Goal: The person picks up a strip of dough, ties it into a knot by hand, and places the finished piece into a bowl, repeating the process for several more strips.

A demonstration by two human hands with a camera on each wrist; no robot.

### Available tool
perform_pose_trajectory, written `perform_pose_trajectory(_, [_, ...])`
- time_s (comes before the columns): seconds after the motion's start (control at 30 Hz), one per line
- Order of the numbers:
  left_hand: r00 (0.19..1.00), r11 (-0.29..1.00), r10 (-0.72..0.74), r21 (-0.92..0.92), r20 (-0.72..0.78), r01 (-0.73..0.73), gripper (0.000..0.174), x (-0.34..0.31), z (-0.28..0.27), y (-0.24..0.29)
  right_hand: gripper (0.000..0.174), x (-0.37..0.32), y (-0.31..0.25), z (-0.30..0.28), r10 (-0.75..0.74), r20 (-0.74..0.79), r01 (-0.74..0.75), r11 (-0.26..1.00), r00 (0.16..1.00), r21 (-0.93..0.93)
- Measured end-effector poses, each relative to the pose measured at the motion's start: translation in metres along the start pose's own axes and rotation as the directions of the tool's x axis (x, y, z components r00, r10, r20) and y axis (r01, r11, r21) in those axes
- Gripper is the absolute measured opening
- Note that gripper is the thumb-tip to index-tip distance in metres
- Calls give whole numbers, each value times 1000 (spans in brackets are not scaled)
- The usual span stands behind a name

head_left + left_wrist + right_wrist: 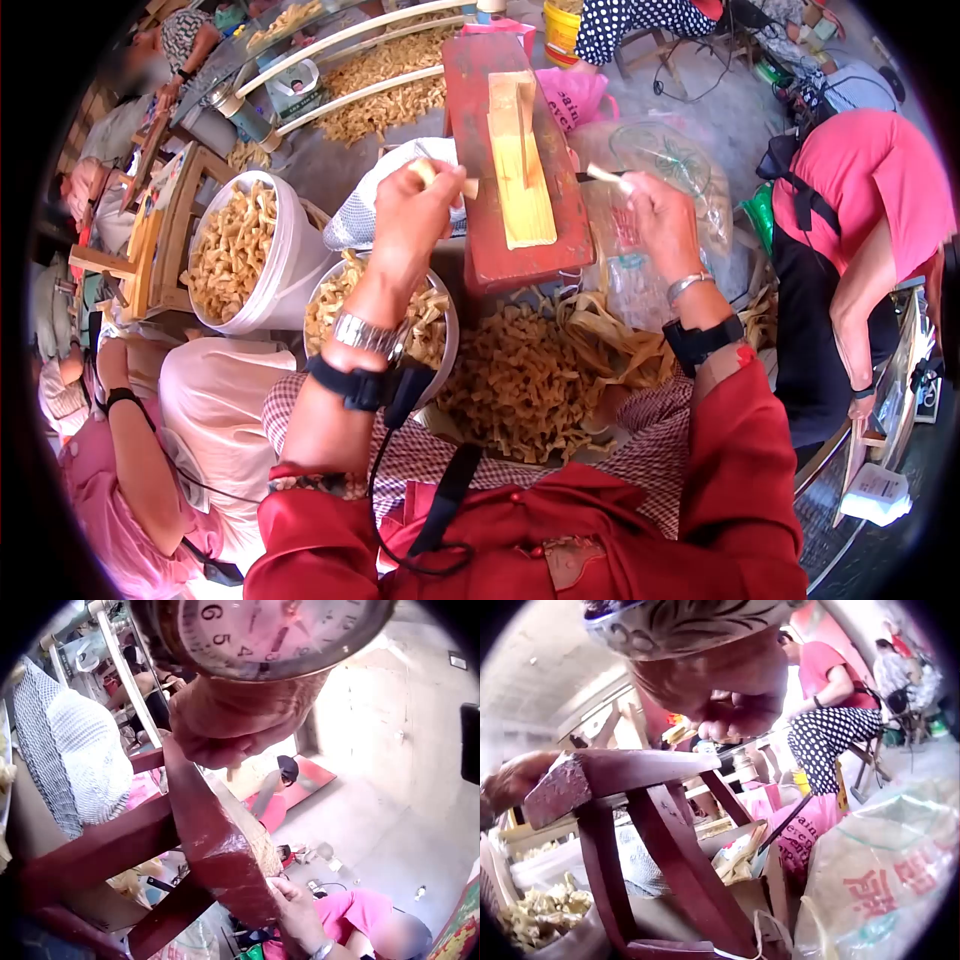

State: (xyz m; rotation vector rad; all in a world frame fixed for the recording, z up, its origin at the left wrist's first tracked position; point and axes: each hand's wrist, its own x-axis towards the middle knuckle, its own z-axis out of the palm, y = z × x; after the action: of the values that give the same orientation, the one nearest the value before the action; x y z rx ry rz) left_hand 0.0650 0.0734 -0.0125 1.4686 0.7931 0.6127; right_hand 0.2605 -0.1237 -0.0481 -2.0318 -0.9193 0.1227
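My left hand [412, 205] pinches a short pale strip [429, 173] beside the left edge of a narrow red wooden bench [525, 266]. Off the bench's right side, my right hand [662, 215] holds another pale strip [606, 178] between thumb and fingers, its end pointing toward the bench. Between the hands, a yellowish wooden board [528, 222] lies on the bench top, with a thin upright piece [524, 110] at its far part. In the left wrist view the watch and the back of the left hand [240, 720] hide most of its fingers.
Tan knotted pieces fill a white bucket [295, 275] and a second tub [452, 345], and lie heaped [520, 380] below the bench. Long strips [630, 345] lie beside the heap. A clear plastic bag [640, 270] stands at right. People sit close on both sides.
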Motion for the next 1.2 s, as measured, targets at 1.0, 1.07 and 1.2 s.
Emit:
perform_pose_trajectory(1.0, [769,849,-426,504,477,158,22,-129,-2,-98,32,-186,149,70,412,875,306,824,253,-477])
perform_pose_trajectory(1.07, [763,844,-430,516,483,149,23,-129,-6,-108,33,-192,124,56,501,840,331,772,211,-543])
perform_pose_trajectory(1.2, [725,815,-511,528,463,237,31,-133,-9,-117,26,-158,68,31,389,908,441,795,154,-416])
